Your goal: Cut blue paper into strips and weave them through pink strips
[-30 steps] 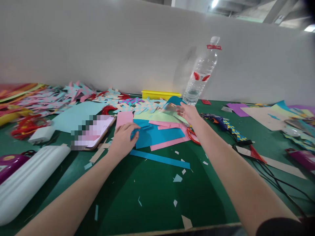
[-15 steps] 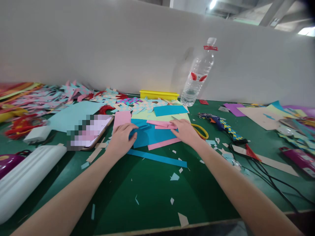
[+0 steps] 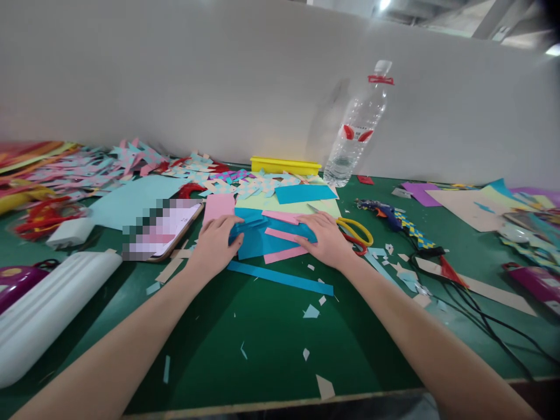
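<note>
My left hand [image 3: 219,242] has its fingers curled around the near end of several blue paper strips [image 3: 254,224], over a blue paper sheet [image 3: 254,248]. Two pink paper strips [image 3: 280,234] run to my right hand [image 3: 327,238], one reaching its fingertips and the other its thumb. Another pink piece [image 3: 284,254] lies at the near edge of the blue sheet. In front of both hands, a long blue strip [image 3: 280,278] rests on the green table. Scissors [image 3: 361,231] with yellow and red handles lie beside my right hand, partly covered by it.
A phone [image 3: 175,224] and a white rounded case [image 3: 56,309] lie at left. Behind stand a tilted water bottle [image 3: 356,131] and a yellow bar [image 3: 286,166]. A glue gun [image 3: 389,216], cables [image 3: 475,315] and paper scraps [image 3: 409,280] are at right.
The two pink strips have fanned apart at my right hand, whose thumb and fingers are now wider apart. More of the scissors shows. My left hand stays on the blue strips.
</note>
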### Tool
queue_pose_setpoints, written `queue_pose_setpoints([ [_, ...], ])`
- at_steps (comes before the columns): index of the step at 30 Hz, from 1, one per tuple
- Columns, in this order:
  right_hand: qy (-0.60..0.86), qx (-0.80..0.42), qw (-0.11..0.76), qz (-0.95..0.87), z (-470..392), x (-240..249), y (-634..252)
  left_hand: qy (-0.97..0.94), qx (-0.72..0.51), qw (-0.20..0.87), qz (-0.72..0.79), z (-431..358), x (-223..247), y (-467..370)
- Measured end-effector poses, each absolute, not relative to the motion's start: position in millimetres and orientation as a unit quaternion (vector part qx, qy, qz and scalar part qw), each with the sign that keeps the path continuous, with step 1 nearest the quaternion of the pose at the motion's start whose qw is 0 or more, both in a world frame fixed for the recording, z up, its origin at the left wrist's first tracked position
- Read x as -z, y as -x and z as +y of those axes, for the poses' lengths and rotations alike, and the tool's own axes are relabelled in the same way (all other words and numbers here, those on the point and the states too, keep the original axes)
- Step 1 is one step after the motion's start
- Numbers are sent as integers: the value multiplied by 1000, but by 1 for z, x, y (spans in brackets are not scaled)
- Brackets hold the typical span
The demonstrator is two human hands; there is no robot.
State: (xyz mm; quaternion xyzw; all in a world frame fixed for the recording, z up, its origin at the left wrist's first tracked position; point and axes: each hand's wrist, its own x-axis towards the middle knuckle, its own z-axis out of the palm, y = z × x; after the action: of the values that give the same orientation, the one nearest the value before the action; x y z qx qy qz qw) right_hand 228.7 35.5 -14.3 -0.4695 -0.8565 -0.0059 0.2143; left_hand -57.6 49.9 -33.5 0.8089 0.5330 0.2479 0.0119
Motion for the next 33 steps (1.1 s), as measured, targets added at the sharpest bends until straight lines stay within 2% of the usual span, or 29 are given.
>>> queue_pose_setpoints([
  [7, 443, -41, 143, -884, 36, 17, -228, -820, -251, 1, 515, 51, 36, 59],
  [14, 402, -17, 199, -893, 36, 12, -230, -822, -250, -4, 513, 53, 39, 61],
  [17, 448, 38, 228, -863, 39, 16, -232, -821, -248, -2, 515, 53, 39, 60],
  [20, 508, 75, 213, -831, 42, 21, -235, -822, -242, 9, 515, 52, 38, 60],
  [25, 499, 67, 197, -841, 42, 21, -234, -825, -237, 9, 514, 51, 36, 59],
  [30, 458, 53, 221, -859, 38, 17, -232, -826, -232, 8, 513, 52, 38, 60],
  [33, 488, 76, 259, -830, 41, 19, -236, -826, -230, 5, 514, 52, 39, 60],
])
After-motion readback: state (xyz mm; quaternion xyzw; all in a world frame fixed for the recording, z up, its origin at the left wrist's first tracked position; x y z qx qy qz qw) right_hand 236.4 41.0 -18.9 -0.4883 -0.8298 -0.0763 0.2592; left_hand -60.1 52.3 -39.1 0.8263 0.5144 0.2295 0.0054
